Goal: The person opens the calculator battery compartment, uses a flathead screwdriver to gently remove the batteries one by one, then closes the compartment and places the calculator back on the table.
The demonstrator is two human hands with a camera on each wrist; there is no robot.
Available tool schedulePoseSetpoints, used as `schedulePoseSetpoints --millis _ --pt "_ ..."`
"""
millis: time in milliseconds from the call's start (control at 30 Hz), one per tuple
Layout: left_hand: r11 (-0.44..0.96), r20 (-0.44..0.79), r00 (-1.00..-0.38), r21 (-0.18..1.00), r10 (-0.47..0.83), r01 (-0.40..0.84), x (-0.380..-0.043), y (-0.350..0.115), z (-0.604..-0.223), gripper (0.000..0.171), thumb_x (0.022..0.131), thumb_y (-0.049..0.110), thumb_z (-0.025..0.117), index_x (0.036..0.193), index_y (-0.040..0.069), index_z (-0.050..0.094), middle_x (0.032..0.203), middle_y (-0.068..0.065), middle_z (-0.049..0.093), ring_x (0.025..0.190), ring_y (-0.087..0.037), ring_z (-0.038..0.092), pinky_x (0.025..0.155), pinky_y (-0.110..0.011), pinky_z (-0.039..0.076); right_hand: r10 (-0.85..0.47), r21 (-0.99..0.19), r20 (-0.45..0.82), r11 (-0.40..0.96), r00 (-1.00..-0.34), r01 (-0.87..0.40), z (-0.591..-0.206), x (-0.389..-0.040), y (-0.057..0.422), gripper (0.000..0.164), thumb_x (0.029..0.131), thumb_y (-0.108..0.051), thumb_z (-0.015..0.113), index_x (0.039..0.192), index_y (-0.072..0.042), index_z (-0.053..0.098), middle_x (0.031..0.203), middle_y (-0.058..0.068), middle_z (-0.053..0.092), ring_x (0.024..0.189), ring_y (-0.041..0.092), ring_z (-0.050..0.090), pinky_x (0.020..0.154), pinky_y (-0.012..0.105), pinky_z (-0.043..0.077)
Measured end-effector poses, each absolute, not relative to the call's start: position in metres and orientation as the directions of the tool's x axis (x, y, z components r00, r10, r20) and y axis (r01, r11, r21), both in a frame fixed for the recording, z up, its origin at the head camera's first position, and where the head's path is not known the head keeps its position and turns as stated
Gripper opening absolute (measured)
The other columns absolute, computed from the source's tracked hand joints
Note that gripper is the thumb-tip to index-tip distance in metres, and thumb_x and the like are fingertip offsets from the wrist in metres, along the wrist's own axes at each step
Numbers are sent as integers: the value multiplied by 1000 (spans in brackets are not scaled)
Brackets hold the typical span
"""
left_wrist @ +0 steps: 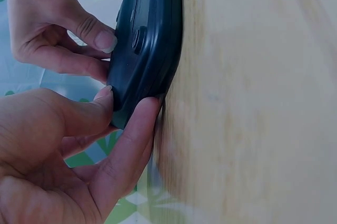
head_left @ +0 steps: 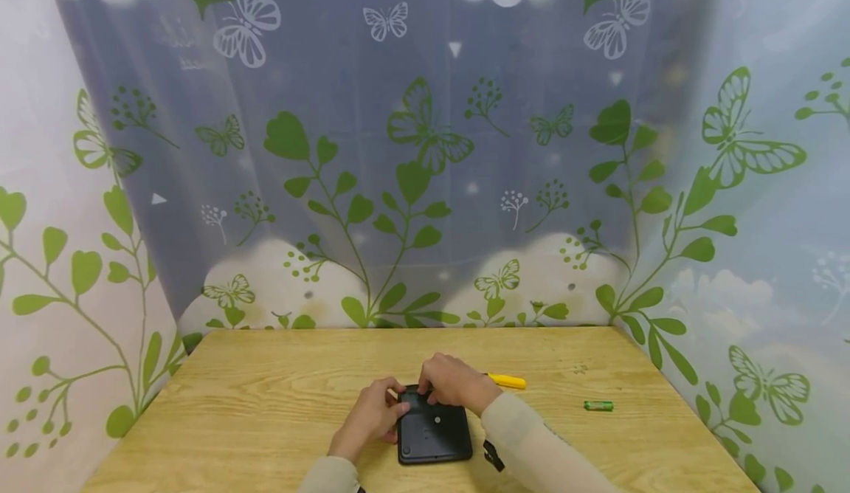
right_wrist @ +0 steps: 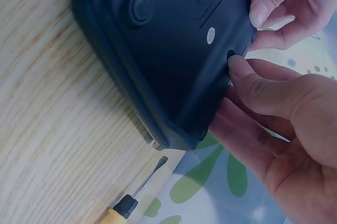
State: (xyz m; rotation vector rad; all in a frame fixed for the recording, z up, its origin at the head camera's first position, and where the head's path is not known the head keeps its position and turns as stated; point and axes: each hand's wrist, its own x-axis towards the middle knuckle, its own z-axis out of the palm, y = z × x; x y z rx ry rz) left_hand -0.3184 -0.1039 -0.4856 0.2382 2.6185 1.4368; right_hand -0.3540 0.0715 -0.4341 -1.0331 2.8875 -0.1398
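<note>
A black electronic device (head_left: 434,438), perhaps a calculator, lies face down on the table. Its underside has round feet, a small pale sticker (right_wrist: 210,36) and a dark hole near the far edge. My left hand (head_left: 372,413) grips its left side near the far corner, thumb on the underside and fingers along the edge. My right hand (head_left: 453,381) holds the far edge, its thumb (right_wrist: 241,69) on the underside beside the hole and its fingers behind the edge. Just past the right hand lies a screwdriver (right_wrist: 125,205) with a yellow handle and metal tip.
On the wooden table (head_left: 265,382), a green battery (head_left: 599,406) lies to the right. Tiny blurred pieces (head_left: 581,369) lie behind it. A curtain (head_left: 425,205) printed with leaves and butterflies hangs along the table's back edge and both sides.
</note>
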Motion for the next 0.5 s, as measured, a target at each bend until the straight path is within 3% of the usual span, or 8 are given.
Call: schedulePoseSetpoints --millis 500 --pt "534 -46 -976 842 213 77 -316 -104 -486 26 90 8 65 115 3 57 84 -11 59 51 -17 60 44 -31 56 -614 -119 -72 788 -786 -604 -434 -351 72 24 80 -10 76 101 -22 76 100 -6 73 92 9 68 72 20 58"
